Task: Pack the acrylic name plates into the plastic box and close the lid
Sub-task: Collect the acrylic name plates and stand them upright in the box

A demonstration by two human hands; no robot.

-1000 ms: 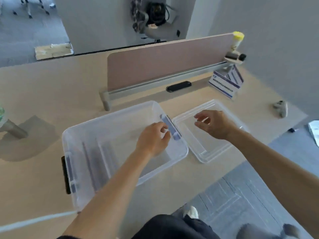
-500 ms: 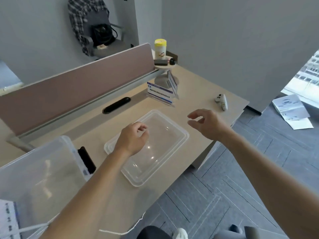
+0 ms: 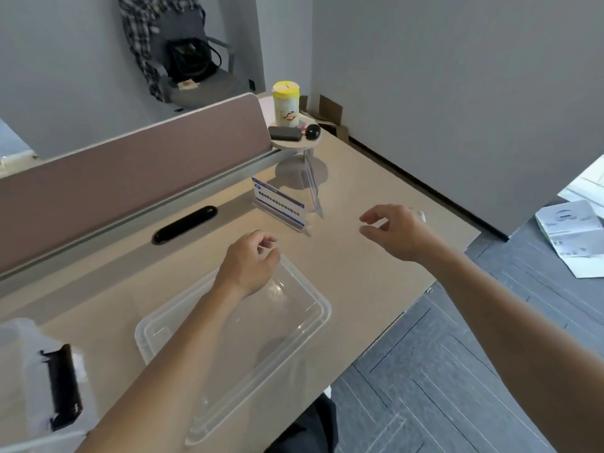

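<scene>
Both hands, left hand point(image 3: 250, 266) and right hand point(image 3: 397, 232), hover loosely curled and empty over the smooth counter point(image 3: 376, 191), above the clear rectangular lid point(image 3: 304, 308), near the glossy plates point(image 3: 281, 204).

Office. Long beige laminate desk point(image 3: 376, 197) with a mauve fabric privacy divider point(image 3: 137, 165) on an aluminium rail and a black oval cable grommet point(image 3: 185, 223) centre left. Printed acrylic name plates point(image 3: 279, 204) stand mid-frame. Grey office chair point(image 3: 196, 70) draped with a plaid shirt, upper left. Grey carpet tiles point(image 3: 441, 371) lower right, plain grey walls.
</scene>
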